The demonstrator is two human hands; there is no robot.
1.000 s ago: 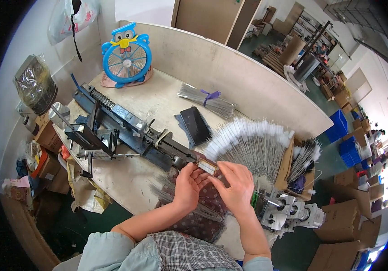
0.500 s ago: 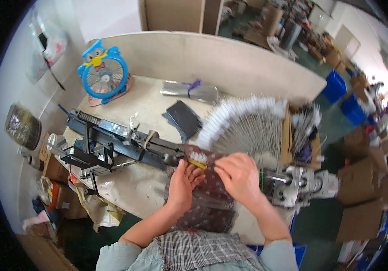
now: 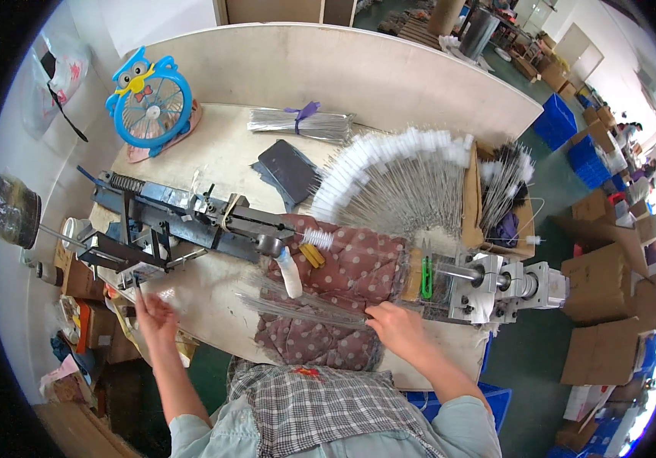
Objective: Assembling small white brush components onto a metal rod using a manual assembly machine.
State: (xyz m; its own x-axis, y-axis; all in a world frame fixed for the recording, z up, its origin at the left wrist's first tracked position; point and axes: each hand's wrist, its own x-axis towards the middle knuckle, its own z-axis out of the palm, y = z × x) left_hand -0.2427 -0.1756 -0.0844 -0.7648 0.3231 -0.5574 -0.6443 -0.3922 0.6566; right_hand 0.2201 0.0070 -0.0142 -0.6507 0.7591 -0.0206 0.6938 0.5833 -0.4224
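Fanning dozens of finished brushes point(image 3: 400, 179) far right, right hand point(image 3: 397, 327) fingers clamp loose wires point(image 3: 297, 309); left hand point(image 3: 156, 319) fingers spread by the machine point(image 3: 183, 221).

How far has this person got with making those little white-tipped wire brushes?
Done: a big fan of finished brushes lies on the table, with more in the cardboard box. In hand: the right hand rests on loose bare wires on the dotted cloth, while the left hand reaches by the machine's crank. Left: a tied bundle of wires lies untouched.
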